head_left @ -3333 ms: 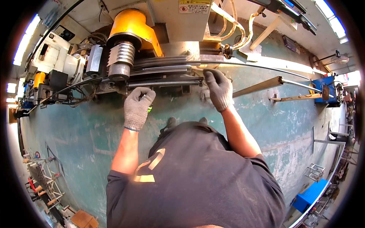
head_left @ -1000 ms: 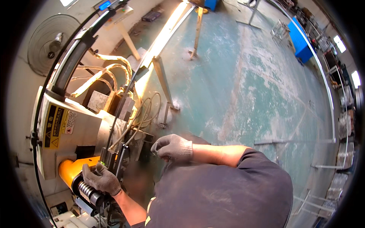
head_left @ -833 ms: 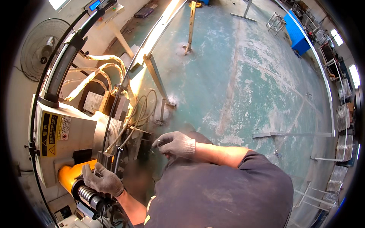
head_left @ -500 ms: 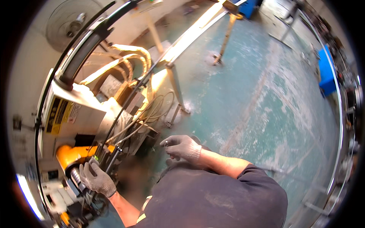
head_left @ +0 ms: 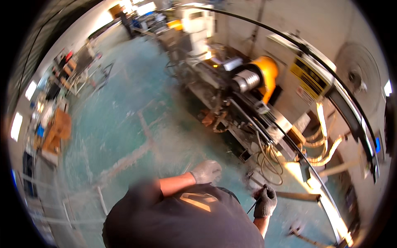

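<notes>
My left hand (head_left: 206,171), in a grey knit glove, is in front of my chest above the green floor; it looks rounded, its fingers smeared and turned out of sight. Lower on the right, my right hand (head_left: 266,203), also gloved, is closed with the fingers pinched together. From its grip a thin dark rod (head_left: 253,206) points down to the left; what kind of tool it is, I cannot make out. Neither hand touches the machine (head_left: 248,120), whose orange housing (head_left: 268,74) and ribbed metal cylinder (head_left: 245,81) lie ahead to the right.
A coiled cable (head_left: 271,167) hangs from the machine's near end, beside a metal floor leg (head_left: 297,196). A long black rail (head_left: 264,27) arches over the machine. On the right wall is a round fan (head_left: 356,76). Brown boxes (head_left: 57,129) stand at the far left.
My view has swung left, so the machine now lies on my right. My left hand has left the orange-housed part and come before my chest; my right hand has moved out to the right.
</notes>
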A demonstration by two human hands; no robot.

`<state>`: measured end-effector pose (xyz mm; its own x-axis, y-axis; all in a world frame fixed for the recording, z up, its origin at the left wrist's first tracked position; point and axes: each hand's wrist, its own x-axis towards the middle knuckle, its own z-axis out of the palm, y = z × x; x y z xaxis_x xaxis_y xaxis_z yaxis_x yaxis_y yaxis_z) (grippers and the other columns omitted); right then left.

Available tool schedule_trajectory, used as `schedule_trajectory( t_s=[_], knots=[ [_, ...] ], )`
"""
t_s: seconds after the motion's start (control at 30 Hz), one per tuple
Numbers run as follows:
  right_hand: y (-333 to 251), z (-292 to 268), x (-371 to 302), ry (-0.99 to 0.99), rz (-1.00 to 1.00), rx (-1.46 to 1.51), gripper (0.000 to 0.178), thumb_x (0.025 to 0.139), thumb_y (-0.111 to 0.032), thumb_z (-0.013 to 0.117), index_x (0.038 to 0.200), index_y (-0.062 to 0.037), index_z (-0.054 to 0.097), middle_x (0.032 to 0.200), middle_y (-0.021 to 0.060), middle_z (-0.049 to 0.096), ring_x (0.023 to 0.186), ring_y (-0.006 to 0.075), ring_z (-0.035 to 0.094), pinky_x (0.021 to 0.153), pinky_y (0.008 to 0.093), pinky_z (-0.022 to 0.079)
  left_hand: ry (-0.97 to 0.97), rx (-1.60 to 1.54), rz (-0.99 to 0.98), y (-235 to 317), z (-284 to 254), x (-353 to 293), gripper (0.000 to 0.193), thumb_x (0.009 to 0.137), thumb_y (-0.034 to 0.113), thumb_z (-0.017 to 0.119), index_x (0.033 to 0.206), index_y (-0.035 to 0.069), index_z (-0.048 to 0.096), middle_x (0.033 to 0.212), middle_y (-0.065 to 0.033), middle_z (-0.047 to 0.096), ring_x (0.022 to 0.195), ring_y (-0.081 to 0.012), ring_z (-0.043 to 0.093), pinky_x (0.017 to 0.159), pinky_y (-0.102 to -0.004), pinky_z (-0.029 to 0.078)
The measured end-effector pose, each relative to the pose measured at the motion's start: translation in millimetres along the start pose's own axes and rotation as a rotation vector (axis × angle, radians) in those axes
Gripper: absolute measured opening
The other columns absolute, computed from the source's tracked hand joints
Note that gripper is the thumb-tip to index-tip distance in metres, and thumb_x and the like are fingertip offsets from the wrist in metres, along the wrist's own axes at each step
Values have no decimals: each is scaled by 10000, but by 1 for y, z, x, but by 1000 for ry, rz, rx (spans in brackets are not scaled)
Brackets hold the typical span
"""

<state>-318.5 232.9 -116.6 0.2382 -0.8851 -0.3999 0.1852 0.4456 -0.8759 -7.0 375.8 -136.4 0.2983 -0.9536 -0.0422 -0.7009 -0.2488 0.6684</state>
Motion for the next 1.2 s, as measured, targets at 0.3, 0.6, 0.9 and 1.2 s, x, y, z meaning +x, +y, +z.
schedule_trajectory(
  t_s=[0.3, 0.6, 0.9, 1.2],
  knots=[
    [121, -39, 60, -68, 350, -110, 106, 1106, -121, 679, 1024, -82, 625, 855, 62, 639, 726, 220, 639, 638, 355, 573, 246, -154, -581, -127, 17, -138, 230, 961, 266, 655, 962, 76, 785, 1033, -198, 780, 995, -446, 726, 853, -547, 564],
    [208, 8, -64, 150, 572, -199, 158, 1084, -256, 759, 1144, -138, 672, 866, 21, 665, 764, 198, 656, 643, 361, 555, 112, -154, -791, -209, 58, -306, 278, 930, 262, 594, 931, 75, 799, 1013, -253, 766, 929, -464, 745, 810, -562, 572],
    [180, 7, -155, 205, 419, -206, 188, 1097, -167, 632, 1215, -32, 689, 794, 38, 596, 716, 192, 633, 649, 360, 550, 124, -229, -750, -232, 19, -352, 410, 1009, 371, 669, 1125, -2, 795, 1035, -204, 797, 926, -318, 732, 851, -471, 565],
    [154, -107, -289, 287, 218, -52, 292, 1096, -317, 712, 1141, -30, 735, 866, 50, 742, 642, 110, 670, 535, 292, 492, -220, 168, -695, -269, 137, -382, 324, 937, 248, 731, 1091, -30, 795, 1037, -217, 810, 979, -315, 778, 887, -473, 600]
  ],
)
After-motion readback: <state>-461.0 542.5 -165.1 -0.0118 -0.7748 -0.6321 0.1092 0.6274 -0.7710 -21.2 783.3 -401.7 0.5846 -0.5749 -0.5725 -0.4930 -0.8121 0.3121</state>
